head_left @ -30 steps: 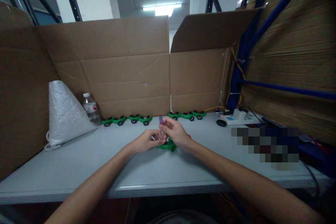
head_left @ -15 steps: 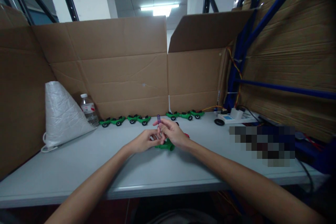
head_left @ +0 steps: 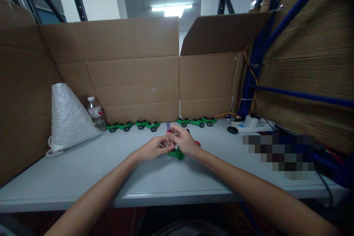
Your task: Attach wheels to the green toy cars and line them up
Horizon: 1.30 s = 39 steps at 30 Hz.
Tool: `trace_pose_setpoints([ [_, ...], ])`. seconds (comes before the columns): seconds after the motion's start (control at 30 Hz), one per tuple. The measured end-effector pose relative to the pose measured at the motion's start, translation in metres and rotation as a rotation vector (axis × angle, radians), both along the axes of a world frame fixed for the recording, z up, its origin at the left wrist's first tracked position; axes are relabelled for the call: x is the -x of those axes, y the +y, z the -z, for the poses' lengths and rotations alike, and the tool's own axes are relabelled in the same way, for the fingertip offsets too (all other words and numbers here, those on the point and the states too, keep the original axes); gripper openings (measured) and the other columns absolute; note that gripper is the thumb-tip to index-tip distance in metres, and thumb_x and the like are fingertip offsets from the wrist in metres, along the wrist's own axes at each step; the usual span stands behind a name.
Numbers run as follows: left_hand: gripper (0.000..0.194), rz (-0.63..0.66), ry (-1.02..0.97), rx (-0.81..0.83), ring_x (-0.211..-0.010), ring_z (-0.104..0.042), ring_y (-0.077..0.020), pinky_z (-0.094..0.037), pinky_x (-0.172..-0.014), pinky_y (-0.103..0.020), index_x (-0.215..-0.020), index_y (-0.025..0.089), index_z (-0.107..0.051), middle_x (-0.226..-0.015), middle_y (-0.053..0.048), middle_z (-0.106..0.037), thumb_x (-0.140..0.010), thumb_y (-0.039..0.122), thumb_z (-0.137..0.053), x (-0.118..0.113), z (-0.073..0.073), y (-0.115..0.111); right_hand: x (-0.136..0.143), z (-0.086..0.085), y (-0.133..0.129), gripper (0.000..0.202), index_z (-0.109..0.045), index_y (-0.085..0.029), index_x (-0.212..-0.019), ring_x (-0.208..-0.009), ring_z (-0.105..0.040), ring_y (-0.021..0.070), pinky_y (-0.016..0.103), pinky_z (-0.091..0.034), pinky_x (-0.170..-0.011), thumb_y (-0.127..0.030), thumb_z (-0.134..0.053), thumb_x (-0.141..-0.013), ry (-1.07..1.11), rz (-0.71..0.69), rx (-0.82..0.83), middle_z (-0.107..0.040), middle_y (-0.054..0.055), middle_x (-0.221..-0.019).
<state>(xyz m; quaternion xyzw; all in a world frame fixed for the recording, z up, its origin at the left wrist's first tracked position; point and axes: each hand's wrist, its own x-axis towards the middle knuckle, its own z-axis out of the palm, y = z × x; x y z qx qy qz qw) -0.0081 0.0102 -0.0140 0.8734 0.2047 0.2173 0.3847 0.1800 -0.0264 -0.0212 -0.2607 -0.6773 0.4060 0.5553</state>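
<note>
Above the middle of the table my hands meet, fingers touching. My right hand [head_left: 181,139] is closed in a pinch around a small purple see-through rod [head_left: 168,125], which stands upright out of the fingers. My left hand [head_left: 155,148] is closed too, its fingertips meeting the right hand's below the rod; what they grip there is hidden. Just under the fingers lies a green plastic toy part [head_left: 177,153] with a round open end, partly covered by my hands. A red piece [head_left: 197,142] peeks out behind my right wrist.
Several green toy vehicles [head_left: 147,125] with black wheels line the back of the white table [head_left: 91,180]. At the left stand a silver bag [head_left: 70,121] and a water bottle [head_left: 96,113]. To the right are a black ring [head_left: 232,130] and a power strip [head_left: 249,125]. Cardboard walls [head_left: 124,73] surround the table.
The view has shifted slightly. My hands stay together over the green part, and the purple rod is still upright between the fingers. The left fingers have drawn in closer to the right hand.
</note>
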Motion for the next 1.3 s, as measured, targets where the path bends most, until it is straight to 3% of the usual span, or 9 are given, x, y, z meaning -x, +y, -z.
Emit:
trace_pose_setpoints([
  [0.27, 0.045, -0.038, 0.021, -0.017, -0.072, -0.055, -0.0128, -0.045, -0.069, -0.024, -0.091, 0.013, -0.067, -0.086, -0.004, -0.067, -0.096, 0.058, -0.064, 0.001, 0.002, 0.003, 0.002, 0.000, -0.002, 0.031, -0.049, -0.023, -0.089, -0.052, -0.062, 0.0128, 0.023, -0.052, -0.049, -0.046, -0.069, -0.093, 0.019, 0.121, -0.007, -0.059, -0.006, -0.068],
  [0.53, 0.042, -0.029, 0.039, -0.018, -0.076, -0.058, -0.0140, -0.045, -0.070, -0.024, -0.102, 0.013, -0.070, -0.091, -0.005, -0.069, -0.095, 0.054, -0.066, 0.002, -0.001, 0.001, -0.003, -0.004, -0.003, 0.037, -0.056, -0.021, -0.103, -0.044, -0.058, 0.0078, 0.019, -0.047, -0.041, -0.051, -0.072, -0.090, 0.038, 0.065, 0.044, -0.065, -0.003, -0.081],
  [0.7, 0.040, -0.020, 0.032, -0.010, -0.078, -0.061, -0.0151, -0.047, -0.074, -0.026, -0.092, 0.013, -0.069, -0.091, -0.006, -0.070, -0.095, 0.053, -0.067, 0.002, -0.005, -0.003, -0.005, -0.014, -0.009, 0.045, -0.056, -0.022, -0.121, -0.043, -0.055, 0.0065, 0.019, -0.048, -0.038, -0.056, -0.067, -0.093, 0.068, 0.004, 0.085, -0.067, -0.001, -0.091],
  [0.9, 0.039, -0.023, 0.041, -0.021, -0.077, -0.059, -0.0149, -0.045, -0.073, -0.026, -0.090, 0.013, -0.069, -0.087, -0.005, -0.068, -0.095, 0.051, -0.068, 0.002, -0.010, -0.007, -0.007, -0.021, -0.014, 0.047, -0.056, -0.024, -0.127, -0.049, -0.055, 0.0075, 0.021, -0.053, -0.043, -0.061, -0.058, -0.098, 0.133, -0.105, 0.119, -0.066, 0.001, -0.097],
  [1.07, 0.039, -0.001, 0.019, -0.023, -0.077, -0.059, -0.0152, -0.046, -0.073, -0.027, -0.101, 0.012, -0.070, -0.087, -0.005, -0.068, -0.096, 0.051, -0.067, 0.003, -0.002, -0.002, -0.010, -0.015, -0.007, 0.044, -0.061, -0.023, -0.118, -0.054, -0.055, 0.0082, 0.022, -0.054, -0.044, -0.059, -0.066, -0.094, 0.133, -0.138, 0.147, -0.062, 0.000, -0.092],
  [1.3, 0.038, 0.001, 0.016, -0.026, -0.080, -0.060, -0.0159, -0.047, -0.075, -0.027, -0.103, 0.014, -0.068, -0.090, -0.005, -0.069, -0.097, 0.051, -0.065, 0.003, 0.000, -0.001, -0.008, -0.013, -0.004, 0.045, -0.061, -0.020, -0.103, -0.052, -0.056, 0.0087, 0.023, -0.055, -0.045, -0.062, -0.070, -0.090, 0.098, -0.069, 0.108, -0.064, -0.001, -0.086],
])
